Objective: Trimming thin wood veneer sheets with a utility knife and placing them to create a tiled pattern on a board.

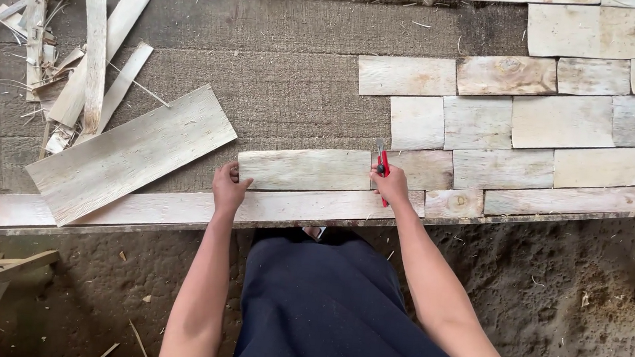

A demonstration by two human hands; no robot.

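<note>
Nearest, the left hand presses its fingers on the left end of a pale wood strip lying on the surface, along its near edge. The right hand is closed around a red-handled knife at the strip's right end. If the strip shifts, the blade could likely slip toward the holding fingers. Farther right lie fitted wood tiles; far left, a larger board and offcuts. No containers show.
</note>
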